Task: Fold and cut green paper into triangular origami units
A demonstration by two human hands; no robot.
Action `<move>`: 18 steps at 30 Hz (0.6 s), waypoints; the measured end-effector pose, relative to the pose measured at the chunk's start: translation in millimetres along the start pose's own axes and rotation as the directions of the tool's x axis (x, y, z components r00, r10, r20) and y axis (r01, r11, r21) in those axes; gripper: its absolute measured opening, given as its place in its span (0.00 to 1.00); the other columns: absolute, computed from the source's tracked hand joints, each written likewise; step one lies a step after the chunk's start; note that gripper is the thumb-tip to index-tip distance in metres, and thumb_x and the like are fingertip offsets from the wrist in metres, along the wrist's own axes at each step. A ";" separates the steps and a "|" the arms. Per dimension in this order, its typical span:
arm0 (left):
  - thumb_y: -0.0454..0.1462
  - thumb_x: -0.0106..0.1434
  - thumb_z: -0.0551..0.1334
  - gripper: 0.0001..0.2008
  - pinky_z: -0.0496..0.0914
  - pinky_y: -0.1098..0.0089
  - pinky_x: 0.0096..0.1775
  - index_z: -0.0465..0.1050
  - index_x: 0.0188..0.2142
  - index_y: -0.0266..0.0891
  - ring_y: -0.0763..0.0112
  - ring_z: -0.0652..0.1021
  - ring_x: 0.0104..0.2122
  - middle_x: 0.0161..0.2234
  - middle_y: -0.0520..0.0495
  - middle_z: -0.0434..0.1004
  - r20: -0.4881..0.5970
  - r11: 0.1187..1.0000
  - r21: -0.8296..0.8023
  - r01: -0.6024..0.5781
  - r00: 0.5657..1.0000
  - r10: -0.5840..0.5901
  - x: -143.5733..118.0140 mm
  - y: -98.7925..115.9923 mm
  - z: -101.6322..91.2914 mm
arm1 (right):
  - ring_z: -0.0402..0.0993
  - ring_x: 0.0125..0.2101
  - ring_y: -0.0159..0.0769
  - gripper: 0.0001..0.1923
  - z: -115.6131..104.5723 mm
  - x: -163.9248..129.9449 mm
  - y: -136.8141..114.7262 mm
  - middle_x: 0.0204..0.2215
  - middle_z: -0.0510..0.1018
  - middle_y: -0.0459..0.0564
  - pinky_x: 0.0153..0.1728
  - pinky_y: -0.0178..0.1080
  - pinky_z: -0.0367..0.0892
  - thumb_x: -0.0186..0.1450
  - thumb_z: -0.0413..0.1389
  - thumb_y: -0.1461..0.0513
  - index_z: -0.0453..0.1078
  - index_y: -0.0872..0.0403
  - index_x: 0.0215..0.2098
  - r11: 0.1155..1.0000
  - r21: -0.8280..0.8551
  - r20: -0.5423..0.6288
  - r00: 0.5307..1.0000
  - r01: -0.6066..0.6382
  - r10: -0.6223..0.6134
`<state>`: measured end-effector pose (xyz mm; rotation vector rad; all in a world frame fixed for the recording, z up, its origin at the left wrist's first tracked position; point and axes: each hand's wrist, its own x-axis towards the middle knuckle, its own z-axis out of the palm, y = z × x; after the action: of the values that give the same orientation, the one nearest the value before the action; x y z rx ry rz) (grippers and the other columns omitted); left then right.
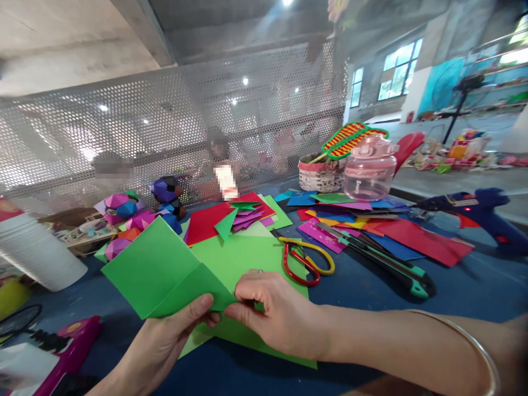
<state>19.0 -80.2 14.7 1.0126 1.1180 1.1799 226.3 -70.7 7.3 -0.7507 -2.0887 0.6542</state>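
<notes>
A creased sheet of green paper [154, 264] is held up in the air, tilted, with a fold line across its lower part. My left hand [177, 330] grips its lower edge, thumb on top and fingers underneath. At the right corner my right hand [272, 311] pinches the same paper between thumb and curled fingers. Light green sheets [235, 253] lie on the table beneath both hands. Just beyond my right hand rest scissors [305, 258] with one red and one yellow handle.
A box cutter [383, 264] lies right of the scissors, beside piled coloured paper [421, 236]. A blue glue gun [487, 212] is at far right. A pink bottle [369, 173] and basket [319, 175] stand behind. Stacked white cups [41, 247], folded paper shapes [124, 220] and a magenta power strip [74, 352] are left.
</notes>
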 end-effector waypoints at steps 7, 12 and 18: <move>0.40 0.43 0.79 0.15 0.77 0.70 0.35 0.83 0.30 0.37 0.64 0.81 0.30 0.30 0.45 0.83 0.010 0.998 0.041 0.040 0.999 -0.041 -1.3 -2.5 -0.5 | 0.56 0.25 0.29 0.22 -2.2 0.3 -1.8 0.21 0.59 0.41 0.28 0.34 0.51 0.68 0.57 0.62 0.50 0.52 0.22 1.000 0.002 -0.033 0.999 0.026 -0.026; 0.41 0.46 0.78 0.19 0.77 0.65 0.37 0.82 0.38 0.37 0.59 0.82 0.34 0.38 0.41 0.84 0.071 0.992 0.101 0.073 0.994 -0.080 -2.9 -1.8 1.8 | 0.56 0.24 0.28 0.22 -0.4 -1.3 -1.9 0.20 0.60 0.40 0.27 0.33 0.51 0.68 0.56 0.62 0.50 0.52 0.22 1.000 0.017 -0.038 0.999 0.008 -0.007; 0.41 0.47 0.78 0.16 0.76 0.67 0.34 0.82 0.34 0.40 0.62 0.80 0.30 0.32 0.46 0.83 0.061 0.993 0.110 0.047 0.997 -0.054 -3.7 -4.2 -0.4 | 0.55 0.23 0.28 0.22 1.4 -0.5 -1.1 0.20 0.59 0.40 0.25 0.34 0.50 0.68 0.56 0.59 0.51 0.53 0.21 0.998 0.023 -0.001 0.998 -0.059 0.059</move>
<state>19.2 -84.4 11.0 1.0918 1.1606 1.0482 225.2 -72.1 7.0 -0.8025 -2.0610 0.7084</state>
